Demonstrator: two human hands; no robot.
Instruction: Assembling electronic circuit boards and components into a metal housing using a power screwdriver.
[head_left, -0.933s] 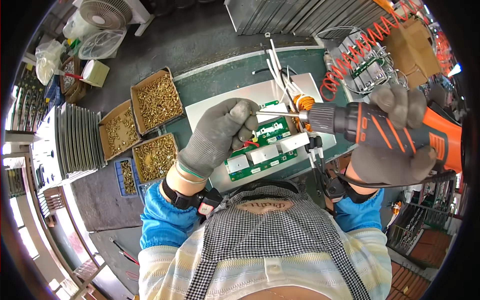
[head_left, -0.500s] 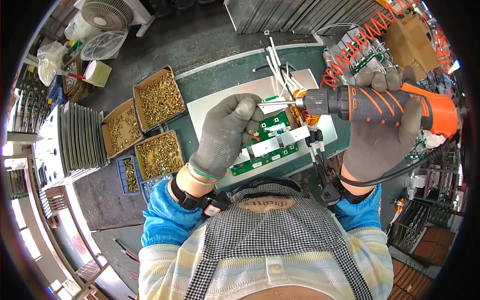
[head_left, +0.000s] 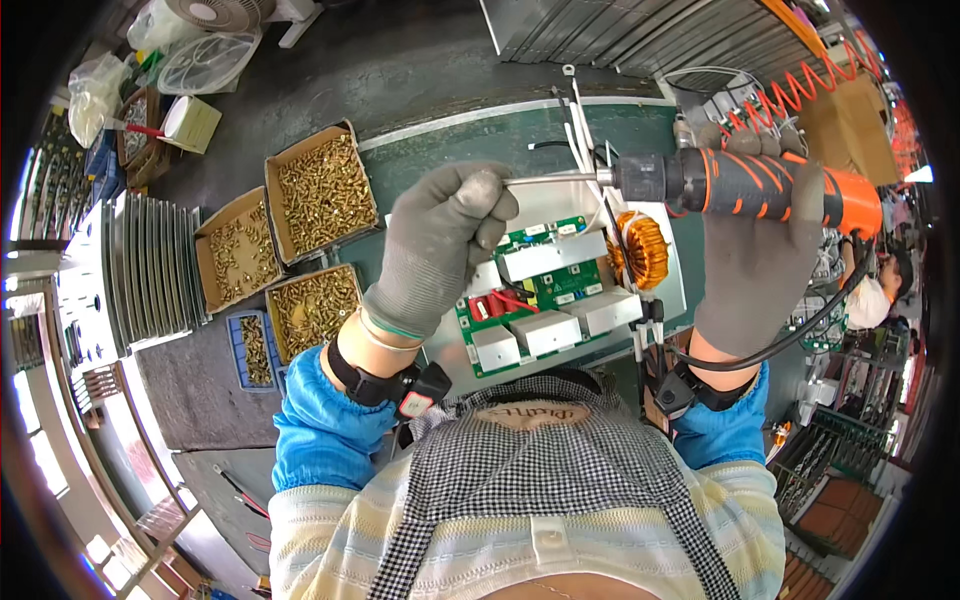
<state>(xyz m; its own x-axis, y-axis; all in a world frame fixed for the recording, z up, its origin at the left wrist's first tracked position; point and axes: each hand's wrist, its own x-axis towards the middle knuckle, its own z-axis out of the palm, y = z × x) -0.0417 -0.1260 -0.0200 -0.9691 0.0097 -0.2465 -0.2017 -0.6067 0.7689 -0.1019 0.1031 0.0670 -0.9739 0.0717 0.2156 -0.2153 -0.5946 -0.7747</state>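
My right hand (head_left: 755, 265), in a grey glove, is wrapped round an orange and black power screwdriver (head_left: 740, 187) held level, its bit pointing left. My left hand (head_left: 445, 240), also gloved, is closed in a pinch at the tip of the long metal bit (head_left: 550, 180). Any screw at the tip is hidden by the fingers. Below the bit lies a green circuit board (head_left: 550, 287) with white-grey metal blocks (head_left: 548, 333) and red parts, on a pale metal plate (head_left: 672, 290). A copper-wound ring coil (head_left: 640, 250) stands at the board's right, beside white and black cables.
At left are cardboard boxes of brass screws (head_left: 320, 195), a blue tray (head_left: 255, 350) and a stack of metal plates (head_left: 160, 260). A red coiled hose (head_left: 800, 95) hangs at upper right. The black cord (head_left: 790, 350) passes near my right wrist.
Both hands and the screwdriver have risen a little in view, the right hand also shifting slightly left. More of the board and coil shows beneath them. The pinch at the bit tip persists.
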